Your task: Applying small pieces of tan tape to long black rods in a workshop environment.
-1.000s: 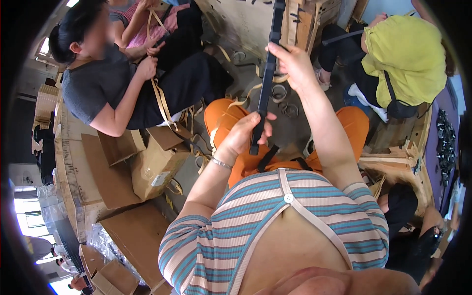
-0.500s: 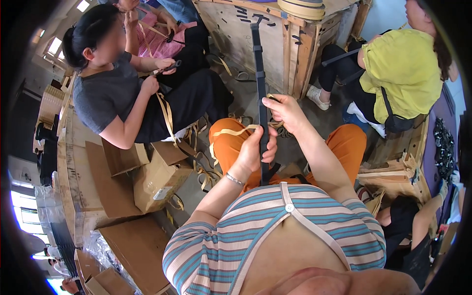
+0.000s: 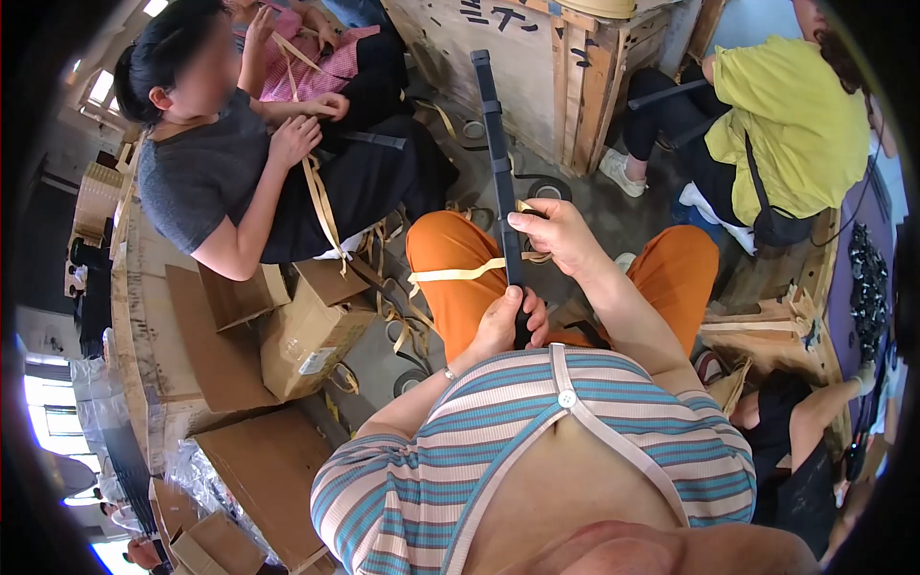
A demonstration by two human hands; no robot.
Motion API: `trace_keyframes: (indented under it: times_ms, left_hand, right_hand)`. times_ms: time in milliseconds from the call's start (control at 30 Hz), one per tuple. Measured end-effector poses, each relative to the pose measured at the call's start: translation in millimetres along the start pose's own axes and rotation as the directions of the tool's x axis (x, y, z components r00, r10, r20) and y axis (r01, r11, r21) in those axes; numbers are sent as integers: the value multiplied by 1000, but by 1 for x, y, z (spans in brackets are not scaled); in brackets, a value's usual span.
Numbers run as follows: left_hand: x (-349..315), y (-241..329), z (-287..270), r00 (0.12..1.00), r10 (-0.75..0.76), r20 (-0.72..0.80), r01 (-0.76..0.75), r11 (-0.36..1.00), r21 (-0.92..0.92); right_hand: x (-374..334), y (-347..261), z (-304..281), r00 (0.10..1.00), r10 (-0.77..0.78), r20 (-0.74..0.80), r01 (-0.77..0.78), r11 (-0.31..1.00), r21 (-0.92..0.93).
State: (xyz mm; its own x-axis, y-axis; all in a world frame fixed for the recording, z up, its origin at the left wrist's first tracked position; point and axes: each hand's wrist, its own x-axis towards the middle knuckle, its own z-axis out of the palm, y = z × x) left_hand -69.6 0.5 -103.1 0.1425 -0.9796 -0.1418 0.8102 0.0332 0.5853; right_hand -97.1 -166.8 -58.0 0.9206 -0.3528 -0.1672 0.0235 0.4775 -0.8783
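Note:
A long, stiff-looking black strap [image 3: 496,144], folded or layered with bands across it, stands up between my knees. My left hand [image 3: 508,321] is closed round its lower part, near my shirt. Higher up, my right hand [image 3: 554,230] pinches at the strap's right side, thumb against it, with a bit of tan ribbon at the fingertips. That tan ribbon [image 3: 455,274] crosses the strap between my hands and hangs over my left knee. How the ribbon passes round the strap is partly hidden.
On the left, a person in grey [image 3: 206,172] sits with tan ribbons. Open cardboard boxes [image 3: 316,331] stand below them. A wooden crate [image 3: 498,86] is ahead. At right a person in yellow [image 3: 786,134] sits beside a wooden box [image 3: 767,335]. Ribbons and rolls litter the floor.
My left hand has slid down the strap toward my body. The ribbon now lies flatter and straighter across my left knee. The strap's top has tipped left, and my right hand is slightly lower.

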Motion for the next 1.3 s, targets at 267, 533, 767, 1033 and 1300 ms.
trace_keyframes:
  times_ms: [267,533,767,1033,1300]
  left_hand:
    - [9,32,2,998,63,18,-61,806,589]
    - [56,92,3,990,30,-140,-36,999,-35]
    - [52,81,17,995,43,-95,-60,981,-183]
    - [44,66,9,981,125,-148,-144,982,-124]
    - [44,58,6,963,125,-239,-130,991,-7]
  right_hand:
    - [4,-2,-4,1000,2,-17,-3,1000,-10]
    - [-2,-9,16,1000,0,-14,-2,995,-102]
    - [1,-16,-13,956,-161,-243,168,986,5]
    - [2,-7,0,977,-105,-188,103,994,-23]
    - [-8,-9,10,989,-71,-128,51,987,-152]
